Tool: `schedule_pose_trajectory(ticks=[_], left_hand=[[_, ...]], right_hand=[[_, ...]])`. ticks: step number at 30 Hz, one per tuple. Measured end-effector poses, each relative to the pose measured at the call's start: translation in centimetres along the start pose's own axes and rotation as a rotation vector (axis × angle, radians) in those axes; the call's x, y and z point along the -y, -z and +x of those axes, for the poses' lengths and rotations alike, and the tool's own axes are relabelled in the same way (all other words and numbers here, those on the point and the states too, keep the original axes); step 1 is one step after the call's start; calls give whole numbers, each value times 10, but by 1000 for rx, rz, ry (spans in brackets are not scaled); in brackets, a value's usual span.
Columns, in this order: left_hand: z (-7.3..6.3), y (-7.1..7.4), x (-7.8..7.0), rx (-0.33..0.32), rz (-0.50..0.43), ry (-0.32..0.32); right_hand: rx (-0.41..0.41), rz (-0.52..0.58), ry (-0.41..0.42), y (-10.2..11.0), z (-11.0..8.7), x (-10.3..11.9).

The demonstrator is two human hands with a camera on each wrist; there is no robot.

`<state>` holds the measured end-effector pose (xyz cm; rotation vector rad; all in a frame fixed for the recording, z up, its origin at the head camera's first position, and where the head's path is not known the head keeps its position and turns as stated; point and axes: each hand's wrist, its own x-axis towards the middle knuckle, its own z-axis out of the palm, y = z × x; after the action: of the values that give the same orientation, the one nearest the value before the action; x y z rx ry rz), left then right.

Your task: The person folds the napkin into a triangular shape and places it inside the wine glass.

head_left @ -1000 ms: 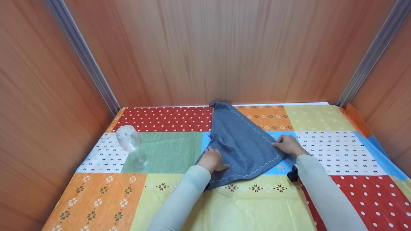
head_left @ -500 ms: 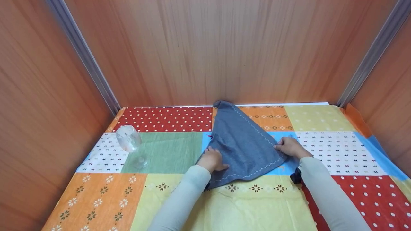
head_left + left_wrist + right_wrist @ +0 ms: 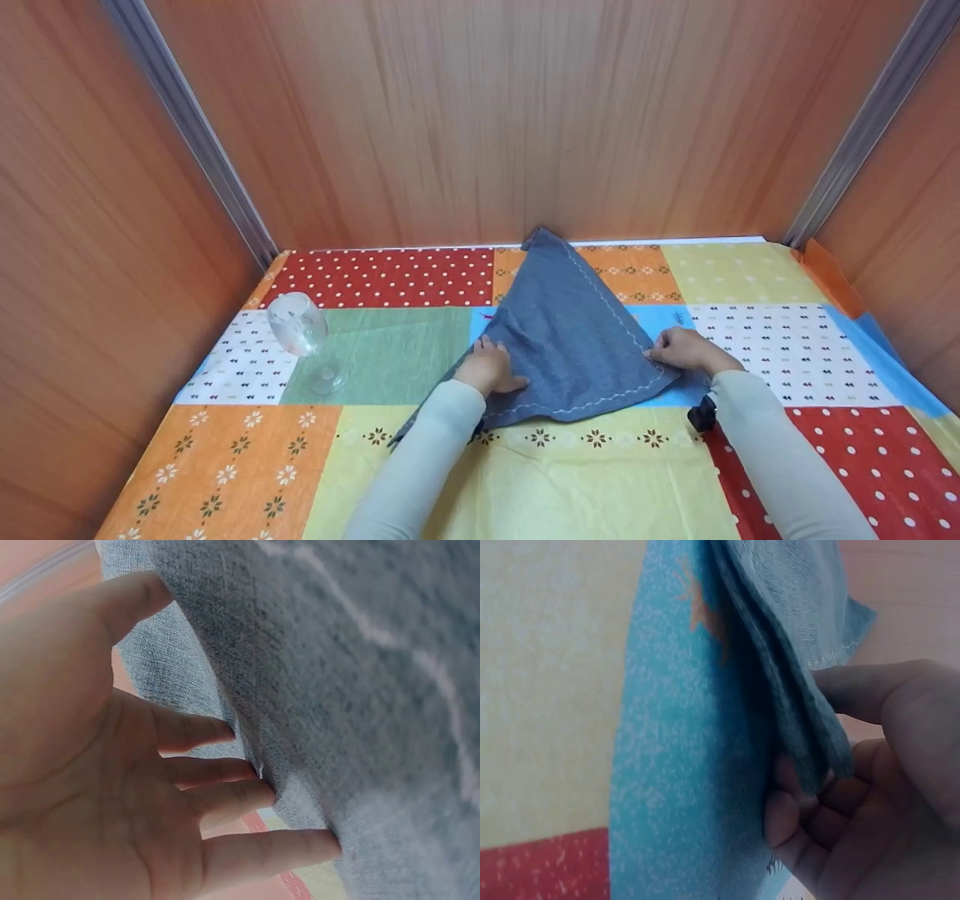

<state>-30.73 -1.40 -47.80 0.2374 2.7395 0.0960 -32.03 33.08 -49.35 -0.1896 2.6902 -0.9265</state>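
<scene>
A grey-blue cloth napkin with pale wavy stitching lies folded in a triangle, its tip by the back wall. My left hand rests on its left edge in the head view. In the left wrist view, the fairly straight fingers of the left hand touch the cloth. My right hand pinches the napkin's right corner. Two layers of the napkin pass between thumb and fingers of the right hand in the right wrist view. Part of the lower left edge is hidden under my left forearm.
A clear stemmed glass stands upright on the left of the table. Beneath everything lies a patchwork-print tablecloth. Wood-grain panels enclose the table at the back and both sides.
My right hand has drawn the napkin's corner rightward and a little nearer. The far tip has shifted right and straightened. A left corner now shows beyond my left forearm; the left hand barely moves.
</scene>
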Motion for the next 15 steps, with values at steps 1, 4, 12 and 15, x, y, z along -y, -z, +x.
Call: schedule_pose_trajectory(ticks=[1,4,12,15], left_hand=[[0,0,1,-2,-13,5],[2,1,4,-9,-56,15],[7,-1,11,-22,-112,8],[8,-1,12,-18,-110,3]], right_hand=[[12,0,-1,1,-1,1],[42,7,-15,2,-3,2],[114,24,-18,1,-9,3],[120,29,-11,1,-10,3]])
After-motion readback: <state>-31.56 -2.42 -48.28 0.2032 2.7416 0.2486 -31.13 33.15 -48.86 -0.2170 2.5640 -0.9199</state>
